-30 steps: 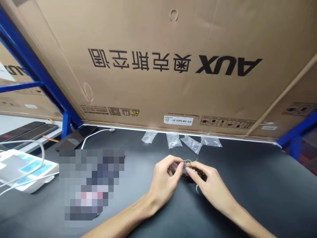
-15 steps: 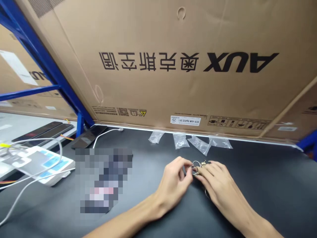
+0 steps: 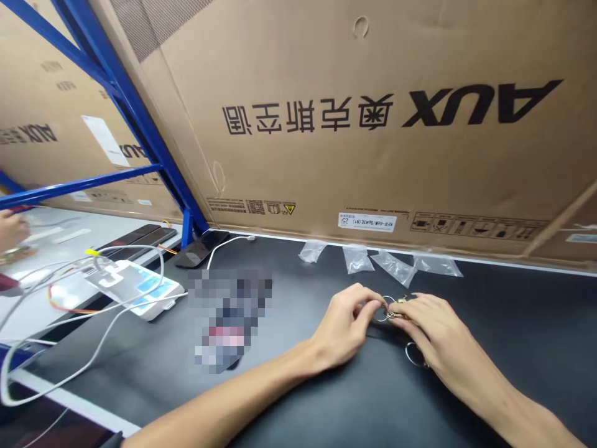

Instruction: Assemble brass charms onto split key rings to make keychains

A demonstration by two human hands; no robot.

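Note:
My left hand pinches a thin silver key ring between thumb and fingertips, just above the black tabletop. Close against it, my right hand is closed on a small gold-coloured metal clasp, which meets the ring. The fingers cover much of the clasp, so its full shape is hidden. Below the right fingers a second silver ring shows; whether it is joined to the clasp I cannot tell.
Several clear plastic bags lie along the back edge, before a big cardboard box. Leftward are a blurred-out object, a white box with looping white cables, dark phones and a blue rack post. Another person's hand shows far left.
The view has swung left, so everything sits further right. The clasp and the lower ring show more plainly now. Another person's hand has come into view at far left.

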